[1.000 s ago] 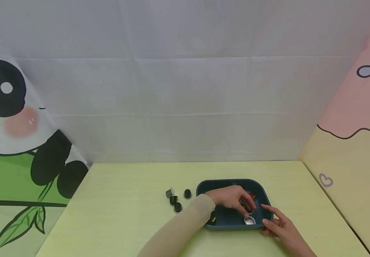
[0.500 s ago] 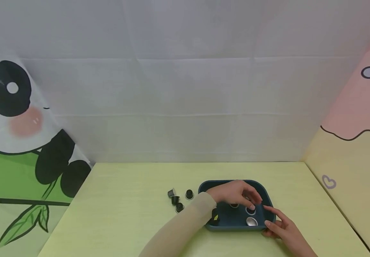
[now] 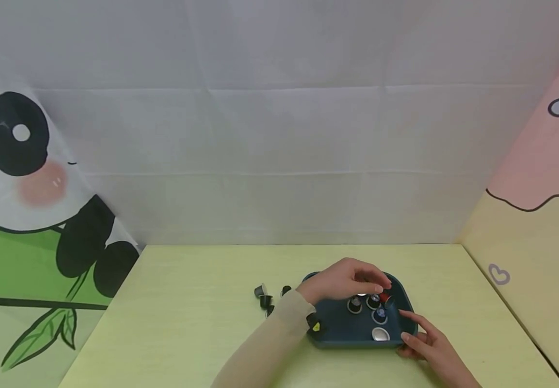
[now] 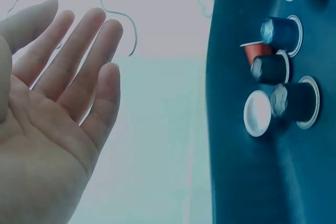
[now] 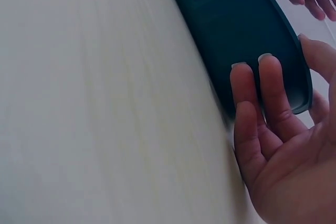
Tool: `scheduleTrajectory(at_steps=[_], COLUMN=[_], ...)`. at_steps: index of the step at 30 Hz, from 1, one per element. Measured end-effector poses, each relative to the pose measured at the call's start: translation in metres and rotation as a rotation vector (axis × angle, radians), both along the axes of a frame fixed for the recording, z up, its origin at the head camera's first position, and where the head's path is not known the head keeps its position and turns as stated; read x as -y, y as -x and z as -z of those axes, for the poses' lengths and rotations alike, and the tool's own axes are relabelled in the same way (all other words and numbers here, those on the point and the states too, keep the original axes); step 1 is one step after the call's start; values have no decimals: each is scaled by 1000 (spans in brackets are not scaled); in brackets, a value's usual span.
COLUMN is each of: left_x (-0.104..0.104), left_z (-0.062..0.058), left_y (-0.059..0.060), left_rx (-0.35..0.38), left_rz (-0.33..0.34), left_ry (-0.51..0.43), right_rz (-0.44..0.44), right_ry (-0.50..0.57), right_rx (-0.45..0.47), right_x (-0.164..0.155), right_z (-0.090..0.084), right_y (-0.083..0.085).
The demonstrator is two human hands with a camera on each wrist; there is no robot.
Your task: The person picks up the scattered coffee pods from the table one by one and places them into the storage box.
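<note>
On the pale yellow-green table point(image 3: 187, 323), furthest left, lie a few loose coffee capsules point(image 3: 264, 297), dark ones lying close together just off the tray's left edge. Next comes the left hand point(image 3: 344, 280), which hovers above the far left part of the dark teal tray point(image 3: 342, 328); its wrist view shows the palm open and the fingers point(image 4: 79, 61) straight and slightly spread, holding nothing.

Inside the tray sits a cluster of capsules: a black one point(image 3: 354, 305) with a silver foil disc point(image 4: 258, 113) beside it, another dark one point(image 4: 270, 68), a red one point(image 3: 385, 297) tucked behind, a blue one point(image 3: 380, 314), and nearer the front wall a capsule lying foil-up point(image 3: 380, 334). They stand near one another, some touching.

At the right, the right hand point(image 3: 427, 345) rests against the tray's near right corner; its straight fingers point(image 5: 262, 93) lie flat on the outer wall and the thumb sits near the rim, so it steadies the tray rather than closing around it.

The capsules look light, small and rigid, with smooth tapered sides that would probably slip under a loose pinch; the thin foil face could dent, so the flanged rim or the body between thumb and forefinger seems the safest hold. The tray looks like stiff plastic, light enough to slide on the smooth tabletop unless held at its wall.
</note>
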State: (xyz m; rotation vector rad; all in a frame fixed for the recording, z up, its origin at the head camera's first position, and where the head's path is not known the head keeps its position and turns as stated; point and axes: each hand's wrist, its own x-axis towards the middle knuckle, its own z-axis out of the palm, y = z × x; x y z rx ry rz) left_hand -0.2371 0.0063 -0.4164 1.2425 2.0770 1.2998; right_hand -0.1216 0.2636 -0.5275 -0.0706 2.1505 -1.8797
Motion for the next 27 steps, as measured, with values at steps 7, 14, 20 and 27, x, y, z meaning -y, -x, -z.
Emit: scheduleTrajectory(at_steps=[7, 14, 20, 27], left_x=[29, 62, 87, 119], left_z=[-1, -7, -3, 12], left_y=[-1, -2, -5, -10], left_rx=[-22, -67, -53, -12], left_rz=[-66, -215, -295, -359], left_ry=[-115, -112, -122, -109], right_rz=[-10, -10, 5, 3], right_ry=[20, 33, 28, 49], right_rx=[-26, -37, -32, -17], right_x=[-1, -2, -1, 0], right_z=[1, 2, 0, 0], right_y=[0, -1, -3, -3])
